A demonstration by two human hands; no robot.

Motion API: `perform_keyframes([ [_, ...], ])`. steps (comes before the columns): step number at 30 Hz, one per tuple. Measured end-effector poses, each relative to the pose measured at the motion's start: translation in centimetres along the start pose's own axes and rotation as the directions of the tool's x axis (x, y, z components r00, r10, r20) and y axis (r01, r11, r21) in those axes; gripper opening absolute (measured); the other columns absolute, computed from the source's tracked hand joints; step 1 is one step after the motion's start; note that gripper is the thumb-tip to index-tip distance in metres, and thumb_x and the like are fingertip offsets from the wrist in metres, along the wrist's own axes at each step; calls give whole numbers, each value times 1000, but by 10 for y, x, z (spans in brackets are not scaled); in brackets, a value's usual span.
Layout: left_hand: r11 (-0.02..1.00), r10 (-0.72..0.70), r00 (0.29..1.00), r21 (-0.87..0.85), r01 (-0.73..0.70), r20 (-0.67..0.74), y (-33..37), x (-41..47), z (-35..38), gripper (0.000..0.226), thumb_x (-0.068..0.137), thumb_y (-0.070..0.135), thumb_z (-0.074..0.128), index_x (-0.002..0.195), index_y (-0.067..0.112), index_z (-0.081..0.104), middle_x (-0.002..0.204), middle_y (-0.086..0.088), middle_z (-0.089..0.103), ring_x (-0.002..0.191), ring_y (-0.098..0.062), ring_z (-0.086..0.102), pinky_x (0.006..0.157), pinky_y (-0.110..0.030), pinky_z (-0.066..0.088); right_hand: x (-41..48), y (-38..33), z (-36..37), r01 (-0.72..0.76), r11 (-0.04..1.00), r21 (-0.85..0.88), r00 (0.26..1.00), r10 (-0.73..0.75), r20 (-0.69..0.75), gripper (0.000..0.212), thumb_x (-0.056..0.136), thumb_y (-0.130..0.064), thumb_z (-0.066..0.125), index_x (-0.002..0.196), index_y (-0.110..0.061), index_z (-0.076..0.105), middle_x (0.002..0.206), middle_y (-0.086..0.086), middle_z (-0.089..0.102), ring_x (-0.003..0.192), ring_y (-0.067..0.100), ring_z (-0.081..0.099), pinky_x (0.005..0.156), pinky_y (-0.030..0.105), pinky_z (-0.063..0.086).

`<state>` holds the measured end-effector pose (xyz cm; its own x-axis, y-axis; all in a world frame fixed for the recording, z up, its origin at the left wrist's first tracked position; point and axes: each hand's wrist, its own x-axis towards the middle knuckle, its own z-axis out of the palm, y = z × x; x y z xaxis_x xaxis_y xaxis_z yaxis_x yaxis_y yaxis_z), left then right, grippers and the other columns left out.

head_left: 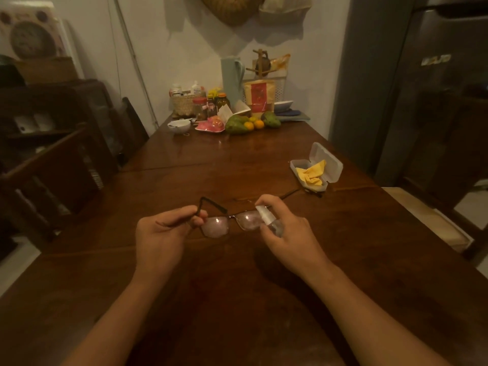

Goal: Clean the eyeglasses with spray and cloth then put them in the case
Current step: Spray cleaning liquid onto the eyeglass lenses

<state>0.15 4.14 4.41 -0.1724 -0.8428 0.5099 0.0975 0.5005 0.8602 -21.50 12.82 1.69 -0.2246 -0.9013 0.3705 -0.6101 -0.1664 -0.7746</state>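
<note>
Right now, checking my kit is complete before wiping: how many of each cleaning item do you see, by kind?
eyeglasses: 1
spray bottle: 1
yellow cloth: 1
open case: 1
Total: 4

The right grip [287, 233] covers most of the spray bottle [266, 219], so its fill level cannot be told; bottle and fingers hide the right end of the eyeglasses [216, 225]; the left grip [161, 233] hides the left hinge; the lenses look hazy, from droplets or glare is unclear; the yellow cloth [311, 174] covers much of the case [324, 157] floor; jars [203, 107] at the surface [237, 159] far end bear labels too small to read; the fridge badge [435, 60] is blurred; the forearms [126, 313] and the wall basket [232, 9] are cut by the picture's edges
</note>
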Motion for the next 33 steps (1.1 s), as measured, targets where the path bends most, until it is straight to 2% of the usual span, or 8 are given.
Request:
perform_keyframes([
  [2, 1000, 25, 1000, 3, -25, -4, 1, 1, 1, 34, 76, -19, 65, 99, 5, 72, 76, 8, 77, 75, -7, 74, 70, -17, 57, 1, 1, -1, -12, 1000, 12, 1000, 12, -7, 46, 95, -16, 56, 119, -54, 46, 67, 7, 58, 44, 13, 45, 40, 26, 35],
  [6, 999, 49, 999, -1, -49, -8, 0, -1, -1, 34, 78, -18, 65, 86, 14, 74, 78, 7, 78, 79, -10, 75, 73, -18, 57, 3, 2, -3, -25, 999, 26, 1000, 25, -16, 44, 92, -17, 55, 119, -52, 47, 68, 2, 58, 45, 11, 43, 40, 27, 35],
  [14, 996, 59, 998, 60, -59, 1, -1, -2, 0, 31, 80, -10, 69, 86, 19, 77, 84, 7, 78, 82, -9, 74, 73, -17, 56, 4, -1, -2, -27, 999, 24, 999, 28, -35, 40, 93, -18, 55, 114, -51, 47, 72, 3, 58, 45, 8, 46, 40, 26, 38],
  [18, 996, 47, 999, 72, -46, -16, 1, -2, 1, 30, 80, -10, 69, 84, 19, 77, 83, 8, 78, 82, -9, 74, 73, -18, 56, 5, -2, -3, -39, 999, 30, 996, 42, -79, 48, 90, -15, 59, 117, -53, 46, 78, 1, 59, 48, 9, 51, 40, 23, 39],
  [22, 999, 3, 999, 45, -1, -40, 3, -5, 5, 30, 81, -11, 68, 82, 18, 76, 81, 3, 78, 82, -15, 74, 75, -23, 58, 4, -2, -6, -62, 998, -4, 998, 61, -22, 63, 85, -10, 63, 121, -57, 42, 85, 1, 61, 58, 23, 61, 43, 22, 45],
  [28, 1000, -7, 999, 14, 8, -36, 3, -6, 9, 30, 81, -13, 67, 83, 16, 75, 80, 5, 78, 79, -13, 74, 73, -21, 58, 1, -5, -3, -49, 999, -7, 996, 49, 72, 59, 84, -11, 59, 118, -56, 43, 78, 5, 60, 47, 8, 48, 41, 21, 39],
  [33, 1000, -1, 999, 21, 2, -52, 1, -7, 11, 41, 82, -13, 66, 79, 26, 78, 80, 2, 78, 81, -18, 74, 74, -25, 59, 3, -6, -1, -76, 997, 13, 993, 74, 91, 49, 87, -12, 57, 113, -51, 45, 76, 7, 61, 46, 5, 44, 42, 25, 36],
])
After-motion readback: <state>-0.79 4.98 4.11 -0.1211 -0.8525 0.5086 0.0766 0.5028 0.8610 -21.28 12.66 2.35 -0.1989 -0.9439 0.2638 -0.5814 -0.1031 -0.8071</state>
